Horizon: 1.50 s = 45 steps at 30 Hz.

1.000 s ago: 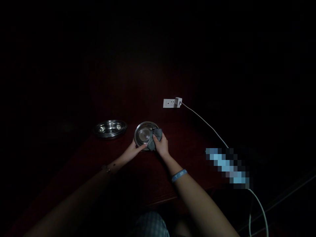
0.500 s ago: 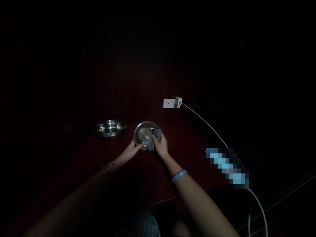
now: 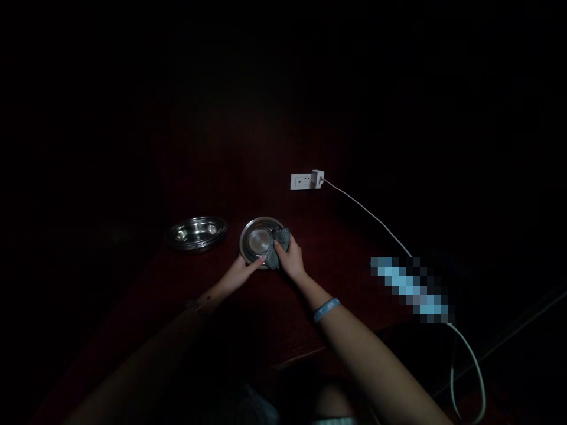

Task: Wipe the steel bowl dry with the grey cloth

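A shiny round metal dish (image 3: 257, 239) is held above the dark red table, its inside tilted toward me. My left hand (image 3: 243, 270) grips its lower left rim, thumb on top and the other fingers hidden underneath. In my right hand (image 3: 291, 257) is a grey-green cloth (image 3: 274, 251), bunched and pressed over the dish's right rim, with the thumb lying on it. To the left, a stack of similar metal dishes (image 3: 197, 233) stands on the table, apart from both hands.
The dark red table (image 3: 283, 330) ends at a front edge near my lap. On the wall behind, a white socket (image 3: 301, 181) holds a charger (image 3: 317, 179). Its white cable (image 3: 367, 211) runs down right to a pixelated object (image 3: 411, 289) at the table's right side.
My left thumb has moved slightly right along the rim toward the cloth. The cloth has shifted a little under my right hand. The whole view has tilted slightly.
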{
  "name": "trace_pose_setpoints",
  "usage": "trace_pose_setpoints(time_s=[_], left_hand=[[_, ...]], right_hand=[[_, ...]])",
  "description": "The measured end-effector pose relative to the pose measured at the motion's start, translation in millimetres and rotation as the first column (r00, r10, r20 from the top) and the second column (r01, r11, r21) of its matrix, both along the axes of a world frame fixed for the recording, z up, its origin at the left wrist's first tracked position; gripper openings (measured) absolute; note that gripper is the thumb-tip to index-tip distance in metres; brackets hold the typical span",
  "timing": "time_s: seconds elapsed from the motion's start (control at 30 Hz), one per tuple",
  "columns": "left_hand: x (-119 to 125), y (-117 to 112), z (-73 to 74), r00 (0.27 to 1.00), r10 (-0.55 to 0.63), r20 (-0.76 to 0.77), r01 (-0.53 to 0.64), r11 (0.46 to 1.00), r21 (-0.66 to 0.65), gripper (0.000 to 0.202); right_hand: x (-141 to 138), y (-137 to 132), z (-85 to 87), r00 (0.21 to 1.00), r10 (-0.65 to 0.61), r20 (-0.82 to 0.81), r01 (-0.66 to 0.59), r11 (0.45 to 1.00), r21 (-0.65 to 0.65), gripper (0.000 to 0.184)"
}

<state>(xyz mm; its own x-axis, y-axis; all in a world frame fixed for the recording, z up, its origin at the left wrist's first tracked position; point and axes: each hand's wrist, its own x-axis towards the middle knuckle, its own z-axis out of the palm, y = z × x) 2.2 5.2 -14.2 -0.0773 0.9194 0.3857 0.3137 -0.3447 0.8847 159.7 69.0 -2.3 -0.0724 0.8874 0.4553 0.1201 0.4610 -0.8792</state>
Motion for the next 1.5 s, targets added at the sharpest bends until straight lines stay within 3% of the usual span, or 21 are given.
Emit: trace_pose_setpoints(time_s=[0.17,0.37,0.57,0.97,1.1,1.3,1.4,1.5], left_hand=[[-2.8,7.2,-7.5,0.999,-0.045,-0.012,0.044,0.998,-0.055,0.067],[-5.8,13.1,-6.6,0.999,-0.017,0.039,0.019,0.997,-0.073,0.068],[-5.0,16.7,-4.3,0.992,0.002,0.126,0.013,0.993,-0.121,0.071],[-0.2,16.9,-2.9,0.978,-0.003,0.21,0.031,0.991,-0.128,0.067],[0.6,13.9,-0.7,0.974,0.02,0.226,0.009,0.992,-0.127,0.064],[2.4,0.0,6.3,0.97,0.025,0.241,0.011,0.989,-0.149,0.061],[12.4,-0.1,4.1,0.954,0.067,0.293,-0.003,0.977,-0.213,0.048],[27.6,6.2,2.8,0.929,0.124,0.348,-0.063,0.981,-0.184,0.044]], right_hand=[[3.3,0.1,-3.7,1.0,0.024,-0.011,-0.025,0.999,-0.021,0.033],[3.2,3.1,-6.5,0.975,0.115,-0.189,-0.144,0.978,-0.148,0.04],[4.0,9.4,-7.5,0.959,0.172,-0.226,-0.214,0.961,-0.178,0.033],[3.9,12.1,-7.9,0.971,0.132,-0.199,-0.171,0.966,-0.194,0.036],[5.2,8.1,-3.5,0.955,0.156,-0.251,-0.21,0.956,-0.204,0.035],[15.6,-8.6,3.9,0.946,0.202,-0.251,-0.288,0.881,-0.376,0.032],[24.5,-15.6,5.2,0.941,0.233,-0.244,-0.323,0.833,-0.449,0.027],[27.5,-17.6,6.5,0.935,0.185,-0.302,-0.317,0.815,-0.484,0.021]])
